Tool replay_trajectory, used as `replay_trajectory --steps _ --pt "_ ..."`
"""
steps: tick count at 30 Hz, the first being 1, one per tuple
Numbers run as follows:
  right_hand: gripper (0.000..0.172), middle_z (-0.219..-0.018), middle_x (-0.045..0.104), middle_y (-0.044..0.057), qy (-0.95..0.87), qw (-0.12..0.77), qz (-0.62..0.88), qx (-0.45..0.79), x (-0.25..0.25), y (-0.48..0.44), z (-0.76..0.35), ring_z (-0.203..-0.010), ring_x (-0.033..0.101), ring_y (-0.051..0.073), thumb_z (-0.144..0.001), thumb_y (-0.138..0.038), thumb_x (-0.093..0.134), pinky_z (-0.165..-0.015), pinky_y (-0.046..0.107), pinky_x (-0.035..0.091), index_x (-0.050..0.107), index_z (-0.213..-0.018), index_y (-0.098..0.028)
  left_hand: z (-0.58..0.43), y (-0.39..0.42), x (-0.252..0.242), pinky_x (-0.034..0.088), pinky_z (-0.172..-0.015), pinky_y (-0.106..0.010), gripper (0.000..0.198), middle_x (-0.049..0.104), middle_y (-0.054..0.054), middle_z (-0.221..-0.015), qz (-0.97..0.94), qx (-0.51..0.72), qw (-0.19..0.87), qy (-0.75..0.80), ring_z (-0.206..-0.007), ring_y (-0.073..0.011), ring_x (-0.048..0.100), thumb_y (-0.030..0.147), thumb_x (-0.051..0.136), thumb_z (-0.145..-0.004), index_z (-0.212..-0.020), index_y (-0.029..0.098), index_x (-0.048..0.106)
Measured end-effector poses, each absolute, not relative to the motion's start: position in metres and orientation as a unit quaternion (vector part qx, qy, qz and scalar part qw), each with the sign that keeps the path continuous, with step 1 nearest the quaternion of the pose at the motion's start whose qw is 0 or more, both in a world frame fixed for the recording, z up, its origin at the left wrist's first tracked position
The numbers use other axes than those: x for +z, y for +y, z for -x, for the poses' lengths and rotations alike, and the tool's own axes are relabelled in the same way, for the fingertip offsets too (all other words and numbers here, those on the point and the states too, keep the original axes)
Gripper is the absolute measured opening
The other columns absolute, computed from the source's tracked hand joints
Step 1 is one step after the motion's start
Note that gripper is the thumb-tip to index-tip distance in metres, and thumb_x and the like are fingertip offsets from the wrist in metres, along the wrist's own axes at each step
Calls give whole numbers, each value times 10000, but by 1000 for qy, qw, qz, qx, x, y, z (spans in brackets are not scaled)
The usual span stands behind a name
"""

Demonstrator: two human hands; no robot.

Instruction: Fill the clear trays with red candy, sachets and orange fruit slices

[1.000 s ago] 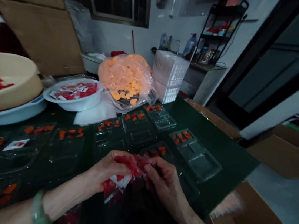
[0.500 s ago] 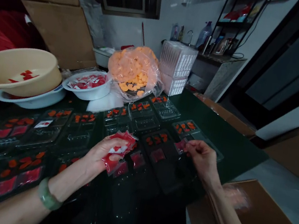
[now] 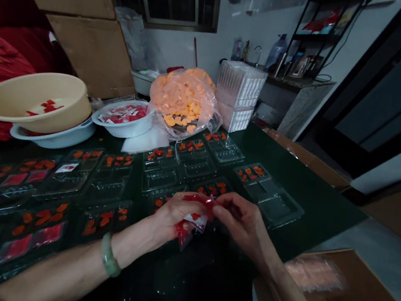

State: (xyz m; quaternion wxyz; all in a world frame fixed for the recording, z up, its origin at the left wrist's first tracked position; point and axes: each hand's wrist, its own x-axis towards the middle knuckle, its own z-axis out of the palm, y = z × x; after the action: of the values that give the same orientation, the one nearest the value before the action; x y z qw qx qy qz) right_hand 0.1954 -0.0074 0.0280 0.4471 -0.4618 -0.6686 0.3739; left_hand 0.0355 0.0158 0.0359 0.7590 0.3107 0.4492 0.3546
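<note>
Red packets (image 3: 183, 235) gripped by L fingers (image 3: 192, 206), pinched by R fingers (image 3: 224, 215), R forearm (image 3: 288, 294) over tbl edge (image 3: 318, 232).

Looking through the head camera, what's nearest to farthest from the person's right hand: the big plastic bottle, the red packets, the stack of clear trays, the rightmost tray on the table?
1. Red packets: at the right hand.
2. Rightmost tray: just beyond, rightward.
3. Stack of clear trays: table's far end.
4. Big plastic bottle: on the counter behind.
</note>
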Motion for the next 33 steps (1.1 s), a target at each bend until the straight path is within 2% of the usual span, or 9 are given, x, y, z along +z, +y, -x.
replay_trajectory --steps 6,12,18,21,23,24,26,29,33 --pt "194 -599 505 -15 -607 493 502 369 17 -3 -213 -536 432 94 -805 -317 528 -493 193 341 561 -709 -152 -40 23 27 157 -314 -154 196 564 -2 -507 -298 339 753 478 -349 -37 406 101 667 -521 -716 110 643" --pt "208 -517 439 -36 -548 424 614 377 4 45 -295 -437 343 72 -727 -345 543 -417 188 269 531 -662 -149 -33 27 27 120 -322 -155 178 533 -1 -497 -292 333 747 496 -360 -31 382 121 674 -516 -691 112 646" --pt "99 -563 506 9 -504 316 763 253 -19 80 -312 -505 458 132 -665 -201 553 -475 231 325 515 -578 -173 -40 27 27 126 -323 -164 156 516 7 -493 -311 335 753 474 -374 -45 404 135 673 -516 -670 121 651" --pt "91 -600 517 35 -508 276 805 135 -20 74 -297 -587 497 189 -654 -251 627 -512 268 324 567 -640 -183 -43 26 28 139 -319 -176 139 567 -11 -563 -329 335 749 468 -371 -52 423 141 681 -516 -650 125 648" --pt "150 -614 524 35 -537 293 785 97 -10 61 -282 -592 494 185 -715 -333 602 -519 270 333 582 -742 -187 -45 24 28 205 -338 -182 133 600 -24 -619 -359 339 743 452 -394 -59 448 142 698 -510 -631 124 645" --pt "194 -614 521 28 -563 322 750 131 -2 52 -273 -576 483 169 -757 -376 562 -513 261 338 580 -775 -184 -45 23 29 246 -361 -186 129 603 -25 -618 -384 338 737 441 -412 -64 458 144 704 -514 -628 123 647" --pt "282 -616 509 12 -613 383 628 287 16 32 -255 -539 452 129 -820 -436 477 -485 231 339 575 -812 -172 -45 21 29 303 -413 -195 100 572 -8 -551 -450 329 715 422 -427 -63 448 144 692 -544 -635 121 656" --pt "339 -622 496 -11 -616 386 471 500 36 8 -231 -503 420 87 -826 -485 469 -430 185 308 560 -852 -160 -46 19 30 339 -471 -202 72 564 -1 -553 -573 313 648 393 -467 -66 449 108 621 -597 -647 129 667" --pt "360 -547 445 -43 -542 359 485 585 35 -3 -214 -417 344 51 -768 -502 549 -365 163 224 517 -740 -145 -49 17 33 404 -619 -217 175 609 -29 -732 -718 290 553 309 -664 -117 542 53 560 -600 -680 145 686"
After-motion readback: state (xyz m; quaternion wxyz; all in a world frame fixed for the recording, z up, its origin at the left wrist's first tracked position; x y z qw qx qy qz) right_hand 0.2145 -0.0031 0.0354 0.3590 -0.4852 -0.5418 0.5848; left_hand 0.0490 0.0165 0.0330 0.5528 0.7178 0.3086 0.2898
